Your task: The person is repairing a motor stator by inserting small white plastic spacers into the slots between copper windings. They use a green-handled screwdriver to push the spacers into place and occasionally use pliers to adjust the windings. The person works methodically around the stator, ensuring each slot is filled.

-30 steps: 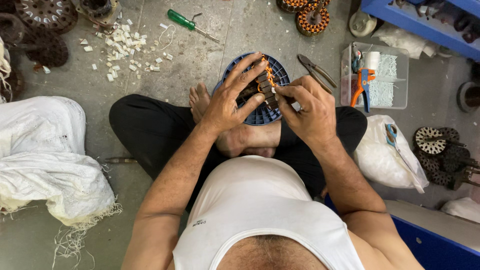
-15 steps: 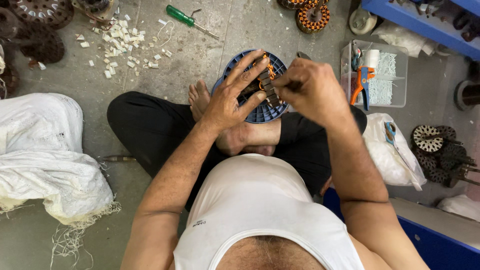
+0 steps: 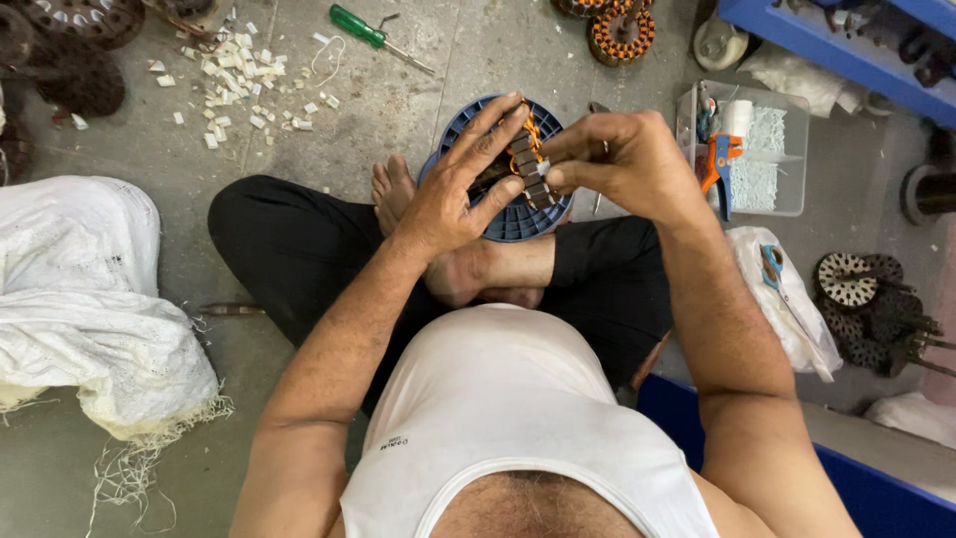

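Here, seated cross-legged, you are cradling a stator (image 3: 526,164) over the blue spool (image 3: 518,214), left hand (image 3: 460,189) clasping its rigid steel rim, right hand (image 3: 622,159) pinching near its delicate copper windings.

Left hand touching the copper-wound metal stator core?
Touching. Head view: left hand fingers wrap the copper-wound metal stator core, no gap visible.

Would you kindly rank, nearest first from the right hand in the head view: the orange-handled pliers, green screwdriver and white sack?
From the right hand:
1. Orange-handled pliers, just right, in the clear tray.
2. Green screwdriver, upper left on the floor.
3. White sack, far left.
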